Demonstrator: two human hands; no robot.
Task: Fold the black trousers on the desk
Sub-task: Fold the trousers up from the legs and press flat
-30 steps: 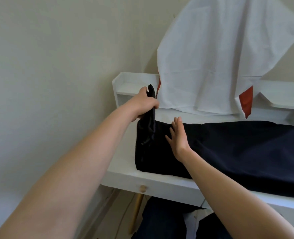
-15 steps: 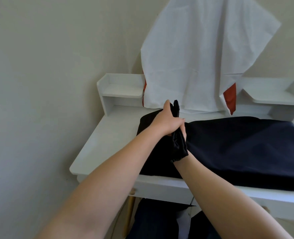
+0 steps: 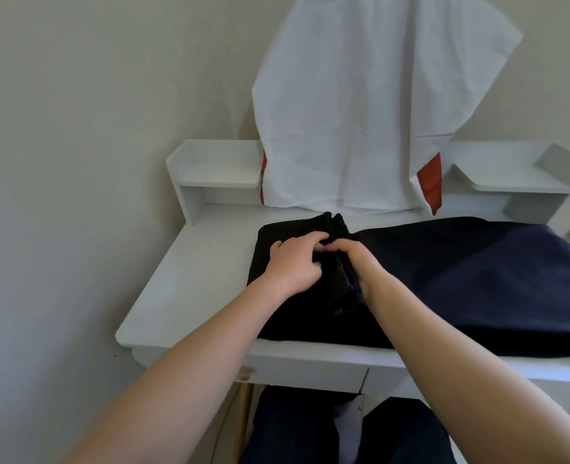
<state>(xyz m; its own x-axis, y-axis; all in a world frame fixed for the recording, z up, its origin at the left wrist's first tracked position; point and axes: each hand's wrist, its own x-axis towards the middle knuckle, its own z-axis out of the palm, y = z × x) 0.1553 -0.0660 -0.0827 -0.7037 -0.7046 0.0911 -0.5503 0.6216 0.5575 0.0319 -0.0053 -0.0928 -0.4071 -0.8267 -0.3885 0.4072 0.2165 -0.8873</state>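
Here I see both of my hands meeting on the left end of the black trousers (image 3: 444, 283), which lie spread across the white desk (image 3: 190, 283) and run off to the right. My left hand (image 3: 293, 262) presses down on the dark fabric with its fingers curled, pinching a raised ridge of cloth. My right hand (image 3: 354, 262) sits just beside it, touching it at the fingertips, closed around the same bunched fold, which stands up between the 2 hands. A white sheet (image 3: 360, 105) hangs against the far wall, draping onto the back of the desk, with an orange-red strip (image 3: 431, 185) showing at its lower right. A small wooden drawer knob (image 3: 244, 374) sits under the near edge.
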